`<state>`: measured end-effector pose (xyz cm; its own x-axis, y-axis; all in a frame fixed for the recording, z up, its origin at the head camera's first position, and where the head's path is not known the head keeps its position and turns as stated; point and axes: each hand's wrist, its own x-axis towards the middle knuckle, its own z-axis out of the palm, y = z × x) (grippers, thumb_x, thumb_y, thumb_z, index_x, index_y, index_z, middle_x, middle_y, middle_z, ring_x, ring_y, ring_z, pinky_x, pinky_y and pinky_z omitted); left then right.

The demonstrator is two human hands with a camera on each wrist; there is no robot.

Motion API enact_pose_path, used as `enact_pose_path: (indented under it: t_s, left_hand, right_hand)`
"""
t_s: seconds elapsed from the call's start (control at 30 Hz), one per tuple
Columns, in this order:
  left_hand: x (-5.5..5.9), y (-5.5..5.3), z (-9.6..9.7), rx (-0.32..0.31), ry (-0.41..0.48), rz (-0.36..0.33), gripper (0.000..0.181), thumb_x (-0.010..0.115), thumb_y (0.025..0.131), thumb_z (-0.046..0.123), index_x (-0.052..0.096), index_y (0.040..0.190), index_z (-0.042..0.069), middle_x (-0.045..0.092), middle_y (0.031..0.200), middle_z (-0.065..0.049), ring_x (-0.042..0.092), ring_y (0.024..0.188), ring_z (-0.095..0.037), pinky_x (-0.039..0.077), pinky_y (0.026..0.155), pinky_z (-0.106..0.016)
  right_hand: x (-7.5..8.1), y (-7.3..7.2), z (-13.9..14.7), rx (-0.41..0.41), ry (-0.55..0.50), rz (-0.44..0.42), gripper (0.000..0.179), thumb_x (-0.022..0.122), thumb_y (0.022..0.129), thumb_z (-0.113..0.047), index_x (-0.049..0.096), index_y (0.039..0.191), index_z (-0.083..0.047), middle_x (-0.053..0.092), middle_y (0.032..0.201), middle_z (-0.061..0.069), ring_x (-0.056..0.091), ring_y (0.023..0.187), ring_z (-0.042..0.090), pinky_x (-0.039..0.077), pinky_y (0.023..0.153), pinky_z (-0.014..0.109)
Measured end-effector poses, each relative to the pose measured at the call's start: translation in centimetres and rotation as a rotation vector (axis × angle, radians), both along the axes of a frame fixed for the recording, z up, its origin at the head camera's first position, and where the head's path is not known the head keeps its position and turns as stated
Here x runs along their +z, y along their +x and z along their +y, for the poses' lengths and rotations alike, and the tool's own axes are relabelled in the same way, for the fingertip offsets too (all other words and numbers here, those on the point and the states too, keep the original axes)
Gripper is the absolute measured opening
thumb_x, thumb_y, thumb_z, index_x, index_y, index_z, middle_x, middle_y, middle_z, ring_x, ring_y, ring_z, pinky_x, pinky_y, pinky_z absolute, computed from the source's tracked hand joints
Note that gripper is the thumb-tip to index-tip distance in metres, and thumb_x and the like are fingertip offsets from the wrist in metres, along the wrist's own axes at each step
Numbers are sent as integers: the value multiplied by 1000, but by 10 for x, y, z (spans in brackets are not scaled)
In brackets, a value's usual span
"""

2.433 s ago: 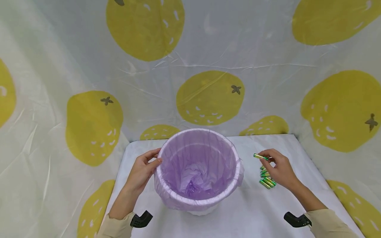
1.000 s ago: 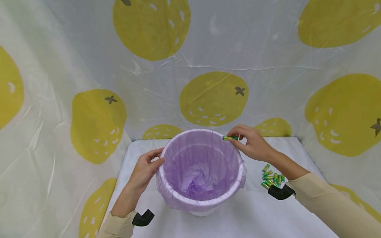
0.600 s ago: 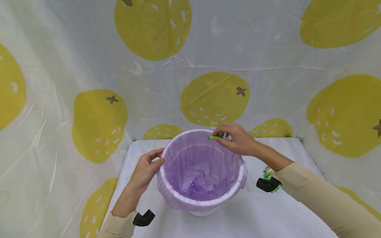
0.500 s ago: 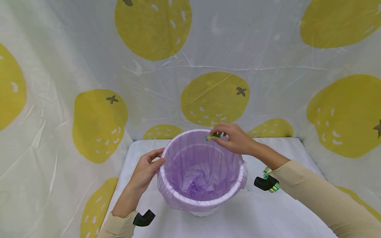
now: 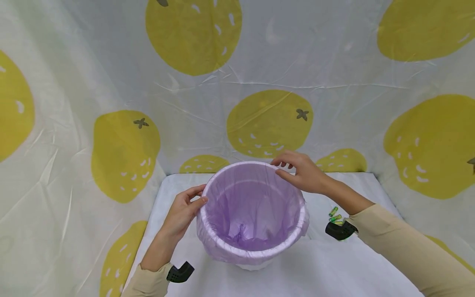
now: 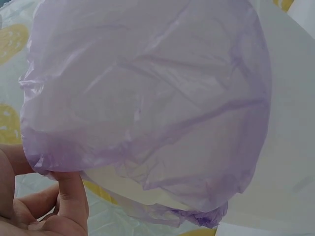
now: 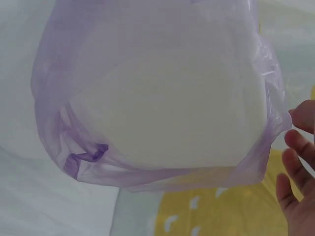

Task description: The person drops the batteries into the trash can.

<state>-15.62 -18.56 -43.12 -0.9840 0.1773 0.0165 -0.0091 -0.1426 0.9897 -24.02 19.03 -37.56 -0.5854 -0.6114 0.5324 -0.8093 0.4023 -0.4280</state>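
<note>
A bin (image 5: 252, 251) lined with a thin purple bag (image 5: 256, 202) stands in the middle of the table, its mouth facing me. My left hand (image 5: 183, 212) grips the left side of the rim, thumb on top and fingers outside; in the left wrist view the fingers (image 6: 73, 199) are under the bag's hanging edge. At the right back part of the rim hovers my right hand (image 5: 306, 173), fingers loosely bent and holding nothing. Several green-and-gold batteries (image 5: 335, 218) lie right of the bin, partly hidden by the right wrist's black mount. No battery shows inside the bag.
A white cloth covers the table (image 5: 297, 272). Sheets printed with yellow fruit (image 5: 270, 123) rise close behind and on both sides. Black camera mounts (image 5: 180, 272) stick out from both wrists.
My right hand carried green-and-gold battery from the pile to over the bin, let go, and moved slightly back right. The bag's crumpled bottom has changed shape. My left hand stayed on the rim.
</note>
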Motion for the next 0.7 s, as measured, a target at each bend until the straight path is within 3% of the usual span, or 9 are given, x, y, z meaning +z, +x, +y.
enact_pose_path:
  t_s: [0.27, 0.53, 0.7]
  left_hand:
    - [2, 2, 1, 5, 2, 8, 45, 65, 97, -3, 54, 139, -13, 58, 106, -11, 65, 76, -11, 56, 68, -23]
    - [2, 2, 2, 3, 11, 1, 45, 65, 97, -3, 54, 139, -14, 58, 107, -11, 66, 77, -11, 56, 67, -23]
    - [2, 3, 2, -2, 18, 7, 45, 65, 97, -4, 53, 140, -15, 58, 106, -10, 65, 76, -10, 56, 66, -22]
  right_hand:
    - [-5, 9, 12, -18, 11, -21, 22, 72, 93, -2, 72, 115, -6, 70, 108, 1, 63, 91, 17, 56, 72, 40]
    - [-8, 21, 26, -89, 29, -31, 25, 74, 92, -2, 73, 117, -6, 70, 108, -1, 62, 92, 14, 56, 72, 36]
    - [-13, 26, 36, -110, 20, -12, 26, 74, 90, 1, 72, 116, -6, 71, 107, 2, 63, 90, 14, 56, 71, 35]
